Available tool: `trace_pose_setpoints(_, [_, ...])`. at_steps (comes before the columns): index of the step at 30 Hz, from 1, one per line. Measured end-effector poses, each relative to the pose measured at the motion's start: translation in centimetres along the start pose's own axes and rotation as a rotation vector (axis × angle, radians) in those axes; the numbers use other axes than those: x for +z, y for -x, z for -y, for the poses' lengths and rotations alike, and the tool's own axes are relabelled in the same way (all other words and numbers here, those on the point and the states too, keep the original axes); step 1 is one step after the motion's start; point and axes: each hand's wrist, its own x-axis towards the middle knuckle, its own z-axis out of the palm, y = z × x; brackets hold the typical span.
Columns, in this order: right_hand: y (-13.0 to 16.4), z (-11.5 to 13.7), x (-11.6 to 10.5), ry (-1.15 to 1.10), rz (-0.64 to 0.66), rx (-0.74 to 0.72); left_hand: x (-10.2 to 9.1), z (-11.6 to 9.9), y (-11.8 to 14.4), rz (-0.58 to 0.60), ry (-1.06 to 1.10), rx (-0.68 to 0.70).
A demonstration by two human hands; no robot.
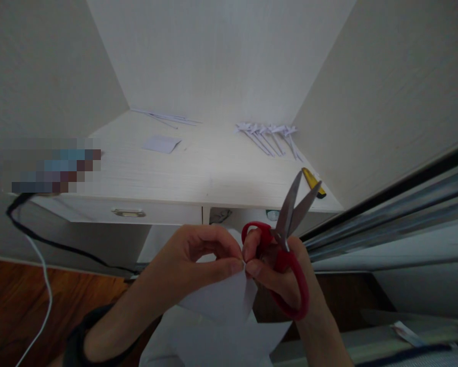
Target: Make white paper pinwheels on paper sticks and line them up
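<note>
The paper [223, 298], a white sheet, is held low in the foreground below the desk edge, pinched at its upper edge between thumb and fingers of the left hand [198, 260] and also nipped by the thumb and forefinger of the right hand [278, 270], which at the same time carries the red-handled scissors [286, 239] looped on its fingers, blades parted and pointing up. Beyond the hands, the desk [198, 173] bears a yellow cutter [313, 182] at its right edge, a small white slip [161, 143] further back, and a row of folded paper pieces [269, 135] near the rear wall.

one pair of scissors [286, 239], one utility knife [313, 182], two cables [41, 244]
</note>
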Motion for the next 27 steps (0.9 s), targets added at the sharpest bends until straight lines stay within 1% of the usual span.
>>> trace_pose_setpoints(4, [0.3, 0.1, 0.0, 0.064, -0.009, -0.022, 0.1, 0.1, 0.1, 0.017, -0.042, 0.034])
trace_pose_setpoints(10, [0.2, 0.0, 0.2, 0.121, -0.056, -0.069, 0.1, 0.1, 0.7, -0.058, -0.192, 0.093])
trace_pose_setpoints(16, [0.3, -0.2, 0.5, 0.162, -0.135, -0.112, 0.4, -0.1, 0.8, -0.124, -0.273, 0.196])
trace_pose_setpoints(19, [0.5, -0.1, 0.7, 0.201, -0.158, -0.140, 0.5, -0.1, 0.8, -0.149, -0.278, 0.229])
trace_pose_setpoints(22, [0.5, -0.1, 1.0, 0.219, -0.173, -0.160, 0.4, 0.1, 0.9, -0.130, -0.237, 0.229])
trace_pose_setpoints(27, [0.5, -0.3, 1.3, 0.211, -0.195, -0.146, 0.2, 0.4, 1.0, -0.120, -0.174, 0.222])
